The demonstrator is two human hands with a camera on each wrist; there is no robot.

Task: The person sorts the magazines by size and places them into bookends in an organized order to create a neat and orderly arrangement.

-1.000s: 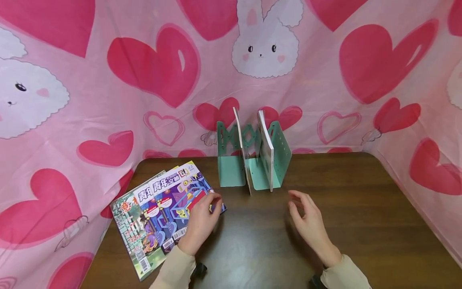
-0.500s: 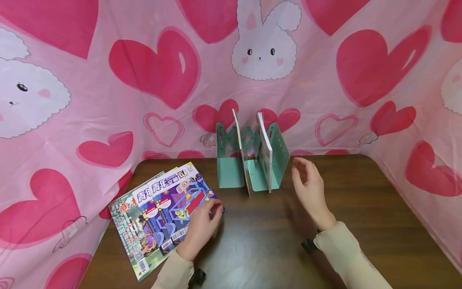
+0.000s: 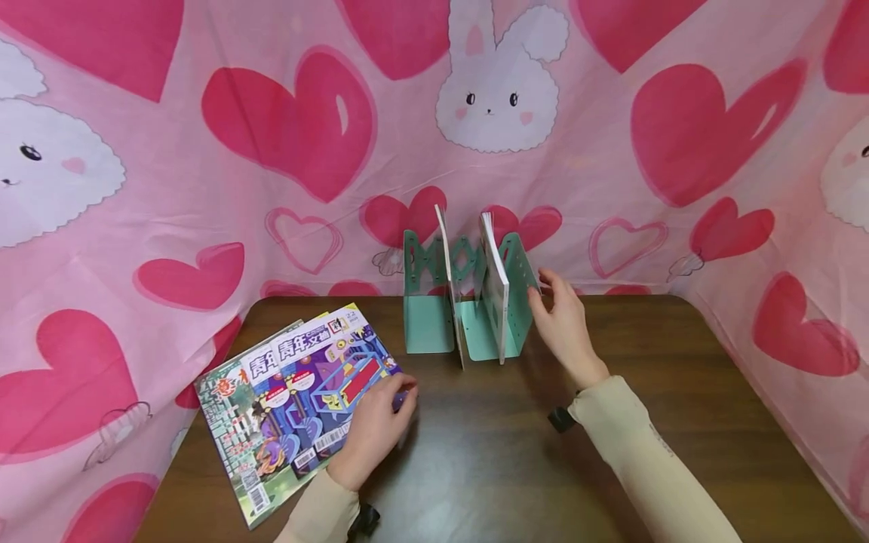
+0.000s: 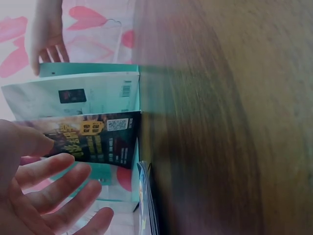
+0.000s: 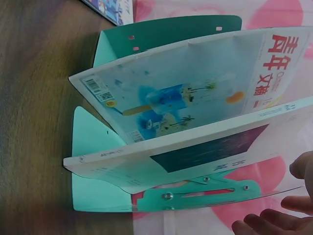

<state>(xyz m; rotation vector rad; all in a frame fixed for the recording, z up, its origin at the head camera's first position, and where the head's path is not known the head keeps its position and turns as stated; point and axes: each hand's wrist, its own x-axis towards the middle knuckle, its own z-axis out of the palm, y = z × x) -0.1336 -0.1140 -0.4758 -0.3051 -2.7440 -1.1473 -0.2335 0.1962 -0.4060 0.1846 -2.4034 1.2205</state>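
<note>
Right wrist: rack (image 5: 195, 202) beside fingers (image 5: 282, 220)

Before you on the table (image 3: 652, 422), magazines (image 3: 299, 407) lie left of the rack (image 3: 429, 326); two books (image 3: 499, 290) stand in it, cloth (image 3: 597, 151) behind.

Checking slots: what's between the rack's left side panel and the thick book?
One thin magazine, standing apart from the left side panel and the thick book; head view.

Soft refl. glare on tbl (image 3: 468, 483)
</note>
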